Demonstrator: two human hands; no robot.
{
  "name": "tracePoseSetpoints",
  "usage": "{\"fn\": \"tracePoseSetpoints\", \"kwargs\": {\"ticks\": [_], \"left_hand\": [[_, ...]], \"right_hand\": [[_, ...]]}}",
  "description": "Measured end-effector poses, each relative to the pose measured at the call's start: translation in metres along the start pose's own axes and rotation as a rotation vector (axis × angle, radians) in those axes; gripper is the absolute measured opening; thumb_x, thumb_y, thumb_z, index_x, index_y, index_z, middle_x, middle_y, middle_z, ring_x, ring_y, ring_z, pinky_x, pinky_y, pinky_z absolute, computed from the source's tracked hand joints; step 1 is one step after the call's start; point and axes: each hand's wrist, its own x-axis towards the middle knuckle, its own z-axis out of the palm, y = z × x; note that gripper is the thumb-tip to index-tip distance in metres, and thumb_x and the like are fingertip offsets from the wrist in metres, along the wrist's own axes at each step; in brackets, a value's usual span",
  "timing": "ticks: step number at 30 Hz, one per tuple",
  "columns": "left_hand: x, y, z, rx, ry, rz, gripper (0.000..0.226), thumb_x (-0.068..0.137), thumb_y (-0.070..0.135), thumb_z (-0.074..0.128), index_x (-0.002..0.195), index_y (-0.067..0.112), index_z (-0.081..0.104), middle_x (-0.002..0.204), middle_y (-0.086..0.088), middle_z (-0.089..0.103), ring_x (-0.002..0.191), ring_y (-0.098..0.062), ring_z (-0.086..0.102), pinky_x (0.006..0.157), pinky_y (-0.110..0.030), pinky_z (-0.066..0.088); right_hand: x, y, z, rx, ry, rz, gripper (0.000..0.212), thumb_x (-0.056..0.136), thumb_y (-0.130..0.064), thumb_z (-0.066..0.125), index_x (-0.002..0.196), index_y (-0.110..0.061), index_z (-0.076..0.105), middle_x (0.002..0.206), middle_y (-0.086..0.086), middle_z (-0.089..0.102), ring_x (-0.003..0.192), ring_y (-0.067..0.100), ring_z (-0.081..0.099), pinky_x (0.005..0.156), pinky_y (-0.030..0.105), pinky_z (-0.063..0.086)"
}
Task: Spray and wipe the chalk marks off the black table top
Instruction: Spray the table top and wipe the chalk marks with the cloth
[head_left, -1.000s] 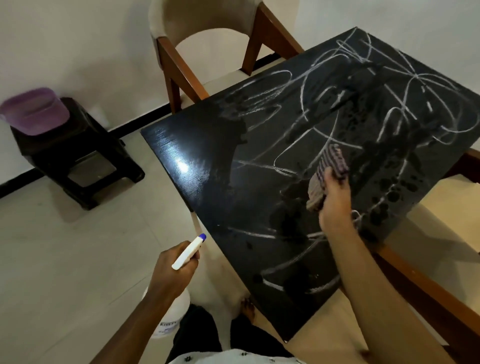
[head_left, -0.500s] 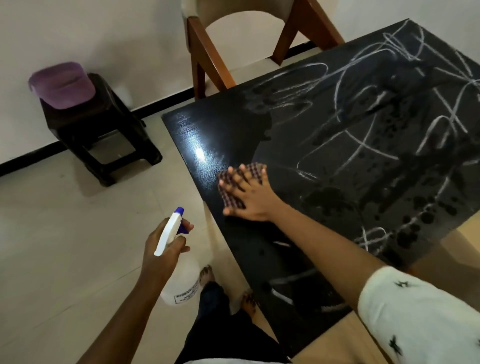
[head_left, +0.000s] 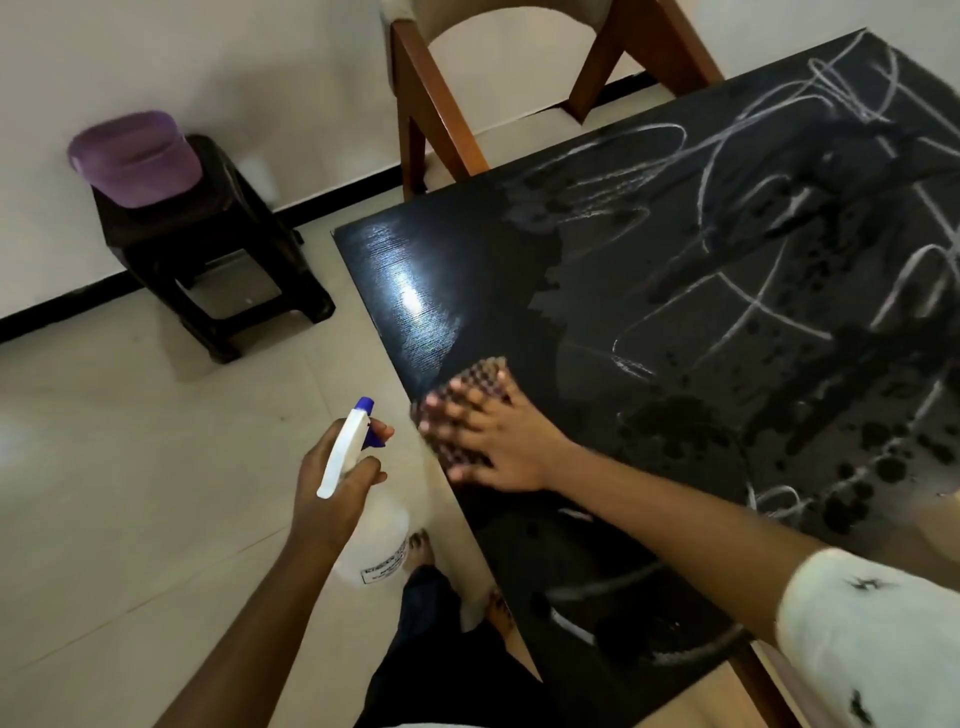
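Note:
The black table top (head_left: 467, 270) fills the right half of the head view. White chalk marks (head_left: 737, 312) and dark wet spray blotches cover its middle and far right; the left corner is wiped and shiny. My right hand (head_left: 498, 441) lies flat, fingers spread, pressing a checkered cloth (head_left: 483, 371) onto the table near its left edge. My left hand (head_left: 337, 483) hangs off the table over the floor and grips a white spray bottle (head_left: 348, 452) with a blue nozzle, pointing up and away.
A wooden chair (head_left: 415, 104) stands at the table's far side. A dark stool (head_left: 218, 249) with a purple tub (head_left: 135, 161) on it sits by the wall at left. Pale floor tiles spread to the left. My bare feet are below the table's edge.
My right hand has slid the cloth from the table's middle to its left edge, leaving a wiped band. The view has shifted left. The bottle hand has risen a little.

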Motion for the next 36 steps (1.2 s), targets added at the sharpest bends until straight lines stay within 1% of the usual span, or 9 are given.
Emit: {"fn": "tracePoseSetpoints", "kwargs": {"ticks": [5, 9, 14, 18, 21, 23, 26, 31, 36], "left_hand": [[0.002, -0.001, -0.001, 0.119, 0.016, 0.041, 0.037, 0.070, 0.015, 0.054, 0.088, 0.045, 0.063, 0.097, 0.023, 0.066, 0.096, -0.008, 0.063, 0.075, -0.026, 0.052], [-0.005, 0.000, 0.002, 0.117, 0.008, 0.055, 0.034, 0.068, 0.010, 0.056, 0.095, 0.030, 0.063, 0.096, 0.025, 0.067, 0.096, 0.000, 0.062, 0.073, -0.009, 0.044], [-0.010, -0.007, 0.003, 0.064, 0.010, -0.008, 0.034, 0.070, 0.015, 0.055, 0.096, 0.034, 0.063, 0.099, 0.016, 0.068, 0.100, -0.014, 0.064, 0.087, -0.041, 0.055], [-0.011, -0.007, 0.006, 0.093, -0.016, -0.002, 0.033, 0.071, 0.016, 0.055, 0.100, 0.028, 0.064, 0.097, 0.014, 0.069, 0.099, -0.013, 0.064, 0.088, -0.048, 0.056], [-0.014, -0.006, 0.010, 0.107, -0.014, 0.004, 0.033, 0.072, 0.019, 0.056, 0.103, 0.027, 0.063, 0.097, 0.016, 0.067, 0.098, -0.014, 0.064, 0.087, -0.048, 0.056], [-0.016, -0.006, 0.012, 0.124, -0.011, 0.013, 0.032, 0.071, 0.018, 0.057, 0.101, 0.027, 0.063, 0.099, 0.015, 0.067, 0.099, -0.015, 0.064, 0.089, -0.047, 0.055], [-0.021, -0.008, 0.011, 0.096, -0.013, 0.012, 0.034, 0.072, 0.017, 0.057, 0.102, 0.032, 0.062, 0.102, 0.012, 0.068, 0.102, -0.019, 0.063, 0.090, -0.048, 0.054], [-0.027, -0.013, 0.011, 0.101, -0.007, 0.015, 0.037, 0.070, 0.017, 0.056, 0.106, 0.021, 0.062, 0.100, 0.014, 0.066, 0.100, -0.012, 0.063, 0.089, -0.037, 0.052], [-0.029, -0.017, 0.012, 0.130, -0.001, 0.007, 0.035, 0.070, 0.018, 0.058, 0.104, 0.026, 0.063, 0.095, 0.020, 0.067, 0.096, 0.005, 0.060, 0.078, -0.022, 0.047]], "right_hand": [[0.053, 0.073, -0.026, 0.056, -0.035, 0.502, 0.077, 0.081, -0.070, 0.002, 0.152, -0.040, 0.011, 0.162, -0.010, 0.002, 0.149, 0.024, -0.001, 0.107, 0.070, -0.007], [-0.004, 0.012, -0.010, -0.031, 0.052, 0.070, 0.060, 0.093, -0.058, 0.028, 0.148, -0.034, 0.035, 0.156, -0.005, 0.028, 0.146, 0.029, 0.022, 0.106, 0.073, 0.005], [-0.094, -0.046, 0.012, 0.010, -0.007, -0.222, 0.058, 0.098, -0.058, 0.029, 0.151, -0.037, 0.021, 0.159, -0.011, 0.018, 0.149, 0.019, 0.002, 0.112, 0.066, 0.004], [-0.043, 0.021, 0.003, 0.002, 0.035, 0.178, 0.069, 0.091, -0.065, 0.028, 0.150, -0.031, 0.026, 0.158, -0.004, 0.024, 0.146, 0.023, 0.020, 0.111, 0.066, 0.005], [-0.006, 0.062, -0.014, 0.119, 0.035, 0.581, 0.082, 0.084, -0.073, 0.022, 0.153, -0.032, 0.005, 0.161, -0.011, 0.007, 0.149, 0.017, 0.007, 0.112, 0.060, -0.007], [0.002, 0.057, -0.016, 0.129, 0.040, 0.647, 0.083, 0.086, -0.071, 0.029, 0.154, -0.031, 0.002, 0.161, -0.012, 0.006, 0.149, 0.016, 0.004, 0.112, 0.056, -0.012], [-0.034, -0.001, -0.007, 0.108, 0.129, 0.443, 0.080, 0.084, -0.069, 0.030, 0.151, -0.025, 0.028, 0.156, -0.006, 0.030, 0.145, 0.021, 0.025, 0.113, 0.058, -0.003], [-0.125, -0.097, 0.020, 0.055, 0.059, 0.142, 0.069, 0.094, -0.066, 0.029, 0.153, -0.031, 0.019, 0.160, -0.009, 0.018, 0.148, 0.019, 0.012, 0.113, 0.061, 0.003], [-0.084, -0.033, 0.008, -0.038, 0.028, 0.184, 0.070, 0.090, -0.067, 0.033, 0.144, -0.024, 0.043, 0.154, 0.000, 0.036, 0.140, 0.025, 0.035, 0.112, 0.062, 0.012]]}}
